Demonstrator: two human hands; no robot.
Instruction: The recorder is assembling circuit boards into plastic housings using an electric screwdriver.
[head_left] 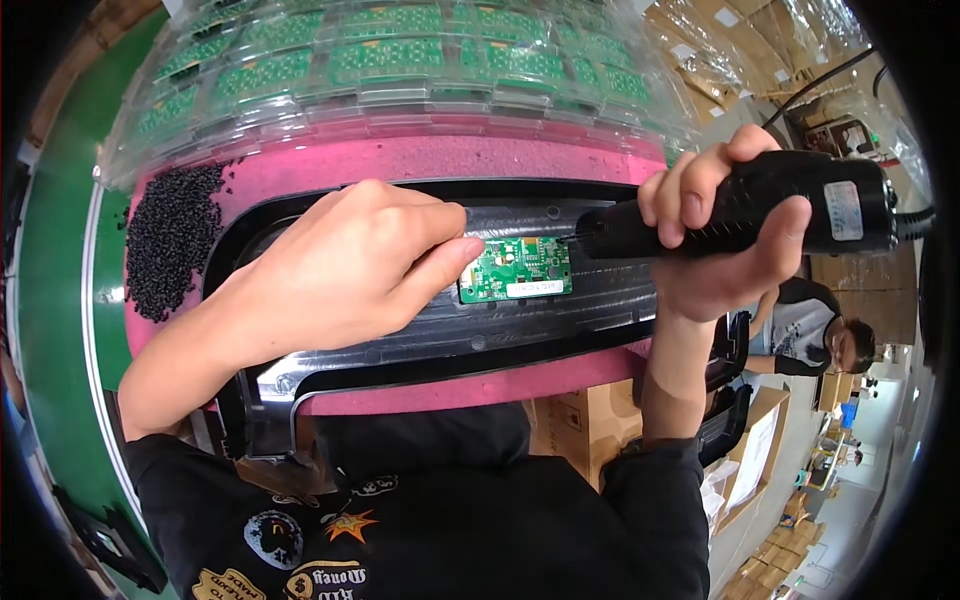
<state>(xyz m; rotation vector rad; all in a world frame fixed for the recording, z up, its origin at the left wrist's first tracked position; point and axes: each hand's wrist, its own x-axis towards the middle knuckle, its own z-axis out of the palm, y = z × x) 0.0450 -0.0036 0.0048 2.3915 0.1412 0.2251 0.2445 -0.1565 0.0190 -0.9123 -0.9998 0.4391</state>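
A black plastic housing lies across the pink work surface, with a small green circuit board inside it bearing a white label along its near edge. My left hand reaches over the housing, thumb and forefinger pinched together at the board's left end; whatever sits between the fingertips is hidden. In my right hand is a black electric screwdriver, held nearly level. Its nose points left, close to the board's far right corner; I cannot tell whether the tip touches it.
Small black screws are heaped at the left on the pink surface. Stacked clear trays of green boards stand along the far side. A cable leaves the screwdriver's rear. A cardboard box sits below; another person is at right.
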